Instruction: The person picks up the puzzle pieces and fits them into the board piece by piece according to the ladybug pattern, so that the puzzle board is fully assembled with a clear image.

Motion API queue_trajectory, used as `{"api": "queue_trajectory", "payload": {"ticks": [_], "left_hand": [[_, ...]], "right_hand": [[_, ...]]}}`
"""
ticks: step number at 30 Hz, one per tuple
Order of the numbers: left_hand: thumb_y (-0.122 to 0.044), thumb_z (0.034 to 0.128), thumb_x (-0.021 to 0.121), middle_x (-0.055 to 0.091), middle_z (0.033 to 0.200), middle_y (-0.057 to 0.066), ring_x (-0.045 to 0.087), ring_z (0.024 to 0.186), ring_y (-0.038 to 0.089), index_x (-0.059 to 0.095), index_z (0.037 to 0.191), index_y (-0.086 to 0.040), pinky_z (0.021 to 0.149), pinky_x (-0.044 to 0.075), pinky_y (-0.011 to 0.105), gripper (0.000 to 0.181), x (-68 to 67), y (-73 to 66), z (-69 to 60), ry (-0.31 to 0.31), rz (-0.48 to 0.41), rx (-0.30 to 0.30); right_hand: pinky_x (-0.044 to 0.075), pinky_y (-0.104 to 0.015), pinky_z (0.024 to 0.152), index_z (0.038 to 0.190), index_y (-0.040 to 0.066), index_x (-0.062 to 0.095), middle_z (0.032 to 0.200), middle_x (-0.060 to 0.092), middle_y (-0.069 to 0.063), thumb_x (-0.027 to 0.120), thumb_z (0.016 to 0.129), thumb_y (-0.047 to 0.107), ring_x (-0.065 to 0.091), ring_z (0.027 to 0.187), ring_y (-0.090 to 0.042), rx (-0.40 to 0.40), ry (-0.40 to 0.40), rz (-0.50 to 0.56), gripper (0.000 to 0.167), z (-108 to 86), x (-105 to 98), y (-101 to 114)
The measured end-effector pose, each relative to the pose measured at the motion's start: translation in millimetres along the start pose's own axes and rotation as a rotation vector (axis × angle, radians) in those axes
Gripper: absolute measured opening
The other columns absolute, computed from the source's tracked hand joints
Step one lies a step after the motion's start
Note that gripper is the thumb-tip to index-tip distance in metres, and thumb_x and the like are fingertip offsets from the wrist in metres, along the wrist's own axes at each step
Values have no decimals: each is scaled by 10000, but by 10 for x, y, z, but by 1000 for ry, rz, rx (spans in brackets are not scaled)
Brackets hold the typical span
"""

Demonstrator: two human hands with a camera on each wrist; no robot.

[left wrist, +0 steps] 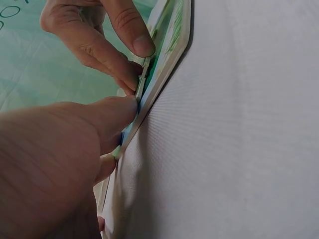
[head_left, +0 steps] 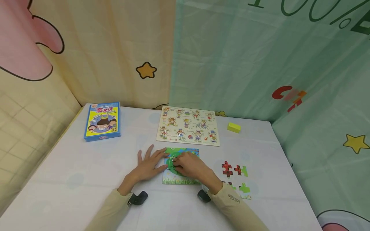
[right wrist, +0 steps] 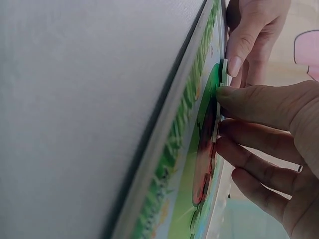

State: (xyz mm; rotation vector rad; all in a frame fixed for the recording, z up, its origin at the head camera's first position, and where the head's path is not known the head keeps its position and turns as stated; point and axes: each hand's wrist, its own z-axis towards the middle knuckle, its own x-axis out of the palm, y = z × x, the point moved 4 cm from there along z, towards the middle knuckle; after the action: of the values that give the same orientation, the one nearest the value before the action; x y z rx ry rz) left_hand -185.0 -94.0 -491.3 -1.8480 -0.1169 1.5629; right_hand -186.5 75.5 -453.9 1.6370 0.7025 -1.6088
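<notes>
A square puzzle board (head_left: 182,182) with a green round picture and a grass strip lies in front of the person. My left hand (head_left: 146,168) has its fingers spread, thumb and fingertips touching the board's left side. Over the picture, my right hand (head_left: 192,166) pinches a thin puzzle piece, which shows edge-on between thumb and fingers in the right wrist view (right wrist: 218,112). Beside the board's right side lie loose pieces: a red one (head_left: 227,169), a red and green one (head_left: 244,171), a green one (head_left: 244,188) and others partly hidden by the right forearm.
Behind the board lies a larger panel (head_left: 188,127) with small figures. A blue and yellow box (head_left: 102,122) is at the back left, a yellow block (head_left: 233,127) at the back right. Printed curtains (head_left: 115,57) stand behind the white table (head_left: 72,173).
</notes>
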Motion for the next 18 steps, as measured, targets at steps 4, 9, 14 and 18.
{"api": "queue_trajectory", "payload": {"ticks": [4,9,14,18], "left_hand": [[-372,994,602,368,1610,51,53,1514,503,542,1426,-194,1080,-52,791,472,10,-2,2,-11,6,5],[-371,991,605,369,1609,54,61,1511,506,539,1430,-190,1077,-43,796,480,20,-8,4,-19,15,10],[-373,990,605,366,1612,57,62,1510,512,540,1429,-187,1075,-41,800,482,12,-15,2,-22,20,10],[-378,991,601,355,1619,53,53,1512,513,534,1437,-190,1076,-48,802,488,10,-9,3,-17,26,6]], "right_hand": [[547,-263,735,860,165,780,905,763,64,714,938,186,677,788,-70,-3,-4,-5,105,0,2,1],[572,-293,821,924,159,797,982,774,52,713,940,190,709,887,-97,28,-1,5,91,-10,20,-2],[573,-316,893,1048,127,795,1084,762,15,697,952,204,715,1006,-144,86,-3,-9,157,-29,18,25],[548,-322,936,1127,120,774,1164,700,2,640,992,231,648,1093,-164,139,21,-10,220,-80,15,61]]}}
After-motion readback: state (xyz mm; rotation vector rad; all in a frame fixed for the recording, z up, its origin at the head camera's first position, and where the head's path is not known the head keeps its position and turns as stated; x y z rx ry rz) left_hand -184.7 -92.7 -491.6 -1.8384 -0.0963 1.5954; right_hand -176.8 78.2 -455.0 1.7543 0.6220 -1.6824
